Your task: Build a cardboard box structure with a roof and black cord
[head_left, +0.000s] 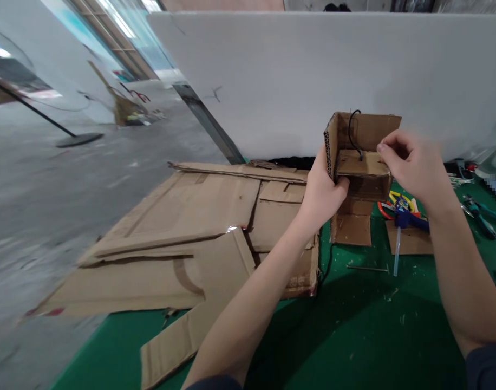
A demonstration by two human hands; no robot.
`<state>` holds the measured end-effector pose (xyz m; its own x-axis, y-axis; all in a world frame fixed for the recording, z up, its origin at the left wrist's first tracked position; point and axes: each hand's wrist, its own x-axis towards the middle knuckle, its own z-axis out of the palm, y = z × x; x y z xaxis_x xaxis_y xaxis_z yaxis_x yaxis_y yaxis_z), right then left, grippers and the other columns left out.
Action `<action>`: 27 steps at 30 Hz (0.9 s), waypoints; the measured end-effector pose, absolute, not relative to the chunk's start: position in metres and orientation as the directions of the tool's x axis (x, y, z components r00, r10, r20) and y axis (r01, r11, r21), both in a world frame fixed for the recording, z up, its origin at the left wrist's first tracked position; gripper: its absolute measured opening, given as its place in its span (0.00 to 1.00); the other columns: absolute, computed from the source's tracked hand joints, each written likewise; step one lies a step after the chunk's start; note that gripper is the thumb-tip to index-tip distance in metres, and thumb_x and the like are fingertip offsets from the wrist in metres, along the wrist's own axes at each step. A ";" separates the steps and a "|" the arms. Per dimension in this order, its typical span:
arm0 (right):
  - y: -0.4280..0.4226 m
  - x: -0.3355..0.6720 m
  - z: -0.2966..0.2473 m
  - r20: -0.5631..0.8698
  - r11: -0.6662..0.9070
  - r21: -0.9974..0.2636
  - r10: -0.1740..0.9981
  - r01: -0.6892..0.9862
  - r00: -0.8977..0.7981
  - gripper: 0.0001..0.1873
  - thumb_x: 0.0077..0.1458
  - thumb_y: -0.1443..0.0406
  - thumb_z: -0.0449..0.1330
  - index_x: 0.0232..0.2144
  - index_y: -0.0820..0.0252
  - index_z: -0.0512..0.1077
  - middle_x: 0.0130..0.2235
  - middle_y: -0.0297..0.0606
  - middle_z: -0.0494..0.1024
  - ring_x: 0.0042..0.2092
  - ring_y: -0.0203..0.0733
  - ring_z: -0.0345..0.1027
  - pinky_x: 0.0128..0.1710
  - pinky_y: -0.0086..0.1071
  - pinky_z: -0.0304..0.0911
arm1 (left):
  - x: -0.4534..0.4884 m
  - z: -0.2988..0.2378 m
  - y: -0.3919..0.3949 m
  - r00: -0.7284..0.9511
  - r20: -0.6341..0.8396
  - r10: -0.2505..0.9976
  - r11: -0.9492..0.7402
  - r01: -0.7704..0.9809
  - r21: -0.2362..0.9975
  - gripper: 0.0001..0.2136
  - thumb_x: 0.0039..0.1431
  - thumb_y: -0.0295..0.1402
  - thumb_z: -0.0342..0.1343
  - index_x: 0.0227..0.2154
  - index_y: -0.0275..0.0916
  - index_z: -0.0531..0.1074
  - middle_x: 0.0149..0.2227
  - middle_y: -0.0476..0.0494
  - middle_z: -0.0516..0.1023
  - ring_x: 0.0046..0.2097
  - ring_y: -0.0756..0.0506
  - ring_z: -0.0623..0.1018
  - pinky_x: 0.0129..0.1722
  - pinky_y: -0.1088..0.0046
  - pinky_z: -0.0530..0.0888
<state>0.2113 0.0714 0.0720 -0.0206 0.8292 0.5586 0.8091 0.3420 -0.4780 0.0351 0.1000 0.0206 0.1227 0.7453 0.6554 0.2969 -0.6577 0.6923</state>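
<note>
My left hand (327, 189) is wrapped round the left wall of a small cardboard box (376, 125), lifted above the green table. The box has open sides and an inner shelf (359, 162). A black cord (349, 127) loops up from a hole in that shelf. At the shelf's right end is my right hand (412, 157), thumb and forefinger pinched together. What lies in that pinch, if anything, is too small to make out. Beneath the right forearm rests a blue glue gun (410, 219) with a clear glue stick (397, 254) in it.
Flat cardboard sheets (207, 206) and a bent cut strip (215, 303) cover the table's left side. A thin metal rod (367, 267) lies on the green tabletop (353, 336). Pliers (479, 216) sit at the right. A white panel (313, 76) stands behind.
</note>
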 end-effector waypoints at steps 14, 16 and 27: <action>0.073 0.218 0.070 0.600 0.363 -0.442 0.799 0.820 -0.030 0.13 0.63 0.57 0.51 0.34 0.54 0.71 0.31 0.36 0.75 0.31 0.40 0.68 0.32 0.37 0.64 | 0.035 0.020 0.099 0.123 0.640 0.758 -0.640 0.326 0.696 0.28 0.46 0.16 0.51 0.53 0.35 0.65 0.55 0.37 0.73 0.58 0.39 0.72 0.64 0.59 0.66; 0.076 0.220 0.067 0.599 0.378 -0.459 0.800 0.804 -0.034 0.13 0.63 0.56 0.50 0.35 0.54 0.71 0.32 0.37 0.76 0.32 0.40 0.69 0.31 0.36 0.64 | 0.035 0.020 0.100 0.119 0.641 0.758 -0.639 0.329 0.695 0.28 0.45 0.16 0.51 0.53 0.36 0.66 0.56 0.38 0.73 0.59 0.39 0.71 0.64 0.59 0.66; 0.082 0.224 0.057 0.619 0.424 -0.483 0.784 0.766 -0.043 0.18 0.63 0.51 0.48 0.44 0.53 0.71 0.35 0.38 0.77 0.34 0.42 0.72 0.32 0.38 0.66 | 0.035 0.020 0.100 0.115 0.639 0.761 -0.638 0.315 0.703 0.29 0.45 0.16 0.50 0.53 0.37 0.64 0.55 0.39 0.73 0.58 0.40 0.72 0.63 0.60 0.68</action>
